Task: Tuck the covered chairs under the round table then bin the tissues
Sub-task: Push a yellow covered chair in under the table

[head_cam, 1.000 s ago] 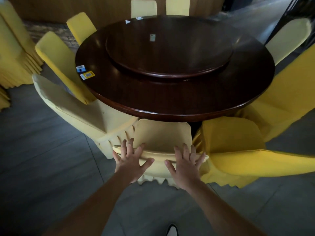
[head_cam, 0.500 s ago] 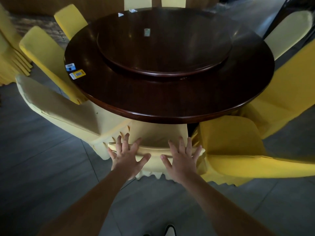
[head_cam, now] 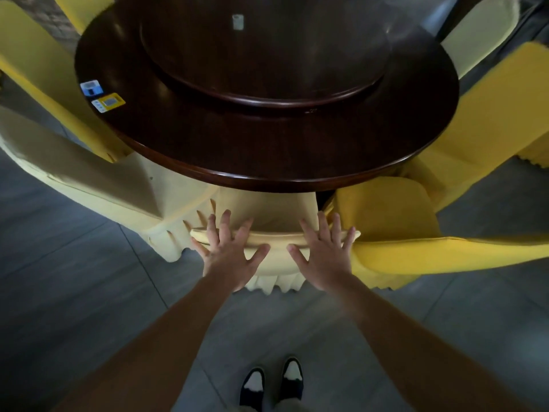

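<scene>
A pale yellow covered chair (head_cam: 277,218) stands right in front of me, its seat mostly under the dark round table (head_cam: 267,156). My left hand (head_cam: 228,254) lies flat on the left part of its backrest top, fingers spread. On the right part my right hand (head_cam: 323,254) presses the same way. Neither hand grips the cloth. A small white tissue packet (head_cam: 237,21) rests on the turntable (head_cam: 264,55) in the table's middle.
A cream covered chair (head_cam: 89,173) angles out on the left and a bright yellow one (head_cam: 416,233) on the right, both close to the middle chair. More yellow chairs ring the table. Two small cards (head_cam: 102,95) lie near the table's left edge. My shoes (head_cam: 271,382) stand on grey floor tiles.
The middle chair has slid further under the table with both palms on its backrest. I have stepped closer, and my shoes have come into view.
</scene>
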